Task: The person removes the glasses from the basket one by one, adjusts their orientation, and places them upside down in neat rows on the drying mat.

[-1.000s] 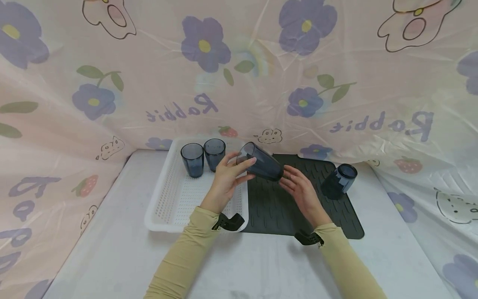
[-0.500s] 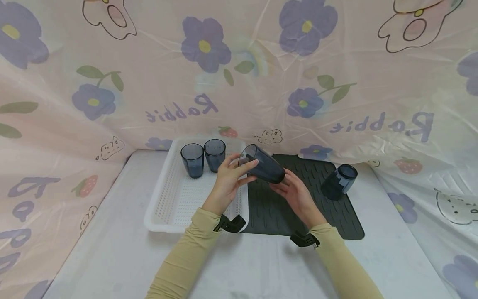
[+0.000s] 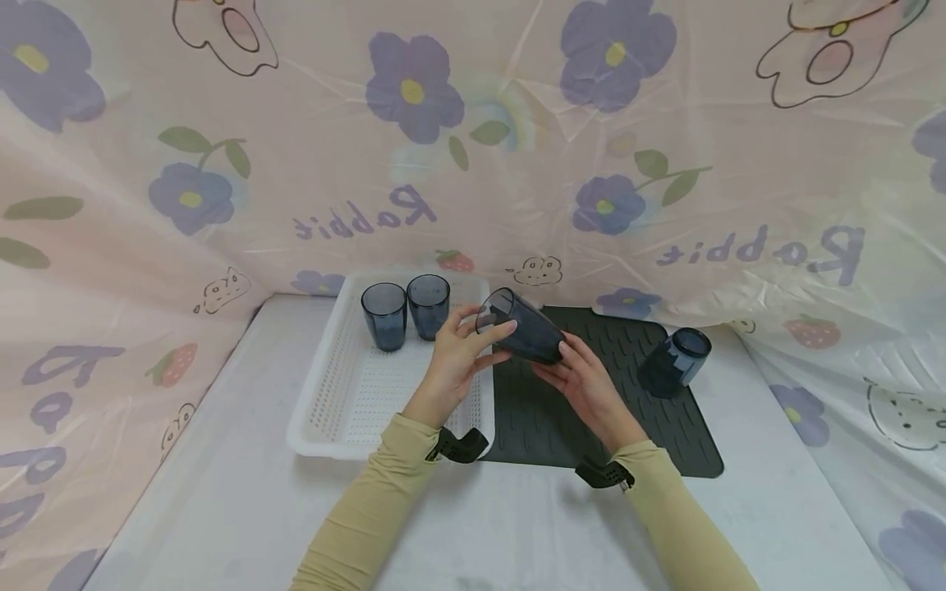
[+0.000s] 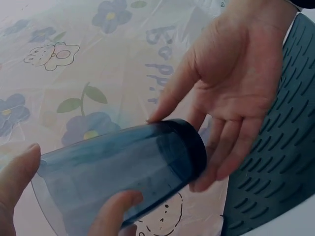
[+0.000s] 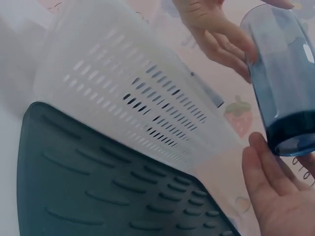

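Note:
A blue-tinted drinking glass (image 3: 530, 330) is held aslant in the air, its open rim up to the left and its thick base down to the right. My left hand (image 3: 452, 355) grips it near the rim, thumb and fingers on opposite sides. At the base, my right hand (image 3: 590, 389) holds the glass between thumb and fingers; the left wrist view shows that thumb (image 4: 170, 101) along the side by the base. Two similar glasses, one at the left (image 3: 385, 318) and one beside it (image 3: 429, 309), stand upright in a white perforated basket (image 3: 310, 443).
A dark ridged drying mat (image 3: 543, 419) lies right of the basket, below the held glass. Toward its right edge stands another blue glass (image 3: 674, 363), bottom up. A patterned plastic curtain (image 3: 502, 205) closes off the back and sides of the white table (image 3: 517, 525).
The right hand has shifted slightly left and closed its hold on the base of the glass. The glass has moved a little right and down. Basket, mat and other glasses stay put.

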A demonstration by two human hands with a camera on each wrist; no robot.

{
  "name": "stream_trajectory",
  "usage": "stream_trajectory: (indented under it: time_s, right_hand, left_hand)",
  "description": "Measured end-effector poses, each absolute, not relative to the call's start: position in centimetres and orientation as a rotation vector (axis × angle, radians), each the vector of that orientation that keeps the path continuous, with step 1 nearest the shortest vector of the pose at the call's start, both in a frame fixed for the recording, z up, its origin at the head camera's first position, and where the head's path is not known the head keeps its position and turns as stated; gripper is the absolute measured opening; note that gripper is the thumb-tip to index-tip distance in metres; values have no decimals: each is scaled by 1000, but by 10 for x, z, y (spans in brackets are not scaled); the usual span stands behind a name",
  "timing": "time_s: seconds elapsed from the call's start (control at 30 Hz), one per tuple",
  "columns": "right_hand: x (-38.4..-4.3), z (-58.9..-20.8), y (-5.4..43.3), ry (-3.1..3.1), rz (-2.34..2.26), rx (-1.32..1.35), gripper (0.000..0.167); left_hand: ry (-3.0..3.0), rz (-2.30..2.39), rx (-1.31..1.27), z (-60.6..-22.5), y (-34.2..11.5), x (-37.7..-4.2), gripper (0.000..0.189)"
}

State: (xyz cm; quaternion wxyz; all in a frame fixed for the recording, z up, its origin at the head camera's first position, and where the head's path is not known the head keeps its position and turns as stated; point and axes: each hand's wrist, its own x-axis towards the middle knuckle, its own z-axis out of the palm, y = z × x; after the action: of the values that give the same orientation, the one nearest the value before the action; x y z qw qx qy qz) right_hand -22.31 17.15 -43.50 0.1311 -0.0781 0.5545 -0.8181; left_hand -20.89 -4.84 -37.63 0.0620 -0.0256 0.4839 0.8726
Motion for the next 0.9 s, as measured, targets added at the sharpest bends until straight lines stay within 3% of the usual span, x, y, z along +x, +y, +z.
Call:
stream_trajectory:
  time_s: [0.27,0.47,0.73,0.9]
  right_hand:
    - [-222,-419,176,1685,-2395,-224,41]
    - [-220,-409,178,1683,-2475,-241,42]
    - [-217,-402,180,1530,-2606,-101,67]
    - [-216,-401,182,1489,-2618,-127,57]
  left_hand:
    - [1439,2612,-11,-379,-54,-208,64]
    - [1469,2530,-11,-378,-58,-206,68]
    - [1476,2441,26,-378,-60,-204,68]
    - [1501,2404,30,-379,-60,-205,70]
